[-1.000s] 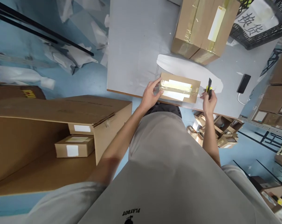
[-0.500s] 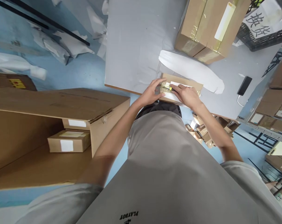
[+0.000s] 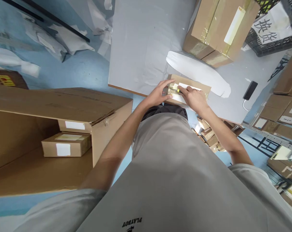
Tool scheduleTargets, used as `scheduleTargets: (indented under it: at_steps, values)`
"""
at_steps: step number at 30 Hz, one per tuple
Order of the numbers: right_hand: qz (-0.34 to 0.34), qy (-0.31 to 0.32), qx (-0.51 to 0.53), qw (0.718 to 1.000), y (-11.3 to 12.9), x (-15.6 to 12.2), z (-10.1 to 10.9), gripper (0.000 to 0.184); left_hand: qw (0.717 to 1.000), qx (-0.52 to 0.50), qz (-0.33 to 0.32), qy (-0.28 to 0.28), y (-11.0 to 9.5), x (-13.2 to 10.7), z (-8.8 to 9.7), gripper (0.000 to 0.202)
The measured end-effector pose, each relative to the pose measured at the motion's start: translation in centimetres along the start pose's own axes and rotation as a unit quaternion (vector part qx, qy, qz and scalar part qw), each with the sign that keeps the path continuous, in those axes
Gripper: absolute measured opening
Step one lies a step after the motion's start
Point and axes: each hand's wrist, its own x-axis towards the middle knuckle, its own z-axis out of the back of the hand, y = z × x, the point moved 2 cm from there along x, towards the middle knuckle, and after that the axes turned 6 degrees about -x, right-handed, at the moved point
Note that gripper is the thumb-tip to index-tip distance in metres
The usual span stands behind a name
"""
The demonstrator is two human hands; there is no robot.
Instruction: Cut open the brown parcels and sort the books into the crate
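A small taped cardboard box [image 3: 203,88] with a white label lies at the near edge of the grey table [image 3: 141,48]. My left hand [image 3: 159,94] rests on the box's left end, fingers curved over its top edge. My right hand [image 3: 194,98] is closed round a yellow and black utility knife [image 3: 176,91], whose tip lies on the tape at the box's left part. Most of the knife is hidden under the hand.
A bigger taped carton [image 3: 220,29] stands at the table's back right, with a white paper strip [image 3: 196,71] before it. A phone [image 3: 249,90] on a cable lies right. An open large carton [image 3: 51,106] with small boxes is left; crumpled paper litters the blue floor.
My right hand, held off to the box's right with the knife upright a second ago, has come over the box and set the knife on the tape. Left hand stays put.
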Motion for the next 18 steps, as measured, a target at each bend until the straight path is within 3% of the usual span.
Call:
scheduleTargets:
  at_steps: [11,15,18]
  values:
    - [0.003,0.024,-0.015,1.0,1.8,0.2,2.7,0.057,1.0,0.002,0.005,0.009,0.4,0.2,0.3,0.092]
    - [-0.01,0.026,-0.007,1.0,0.9,-0.7,2.2,0.051,1.0,-0.001,0.01,0.007,0.2,0.1,0.2,0.096]
    - [-0.041,0.039,-0.013,0.998,-1.3,-2.2,1.1,0.046,1.0,-0.003,0.008,0.009,0.2,0.2,0.2,0.099]
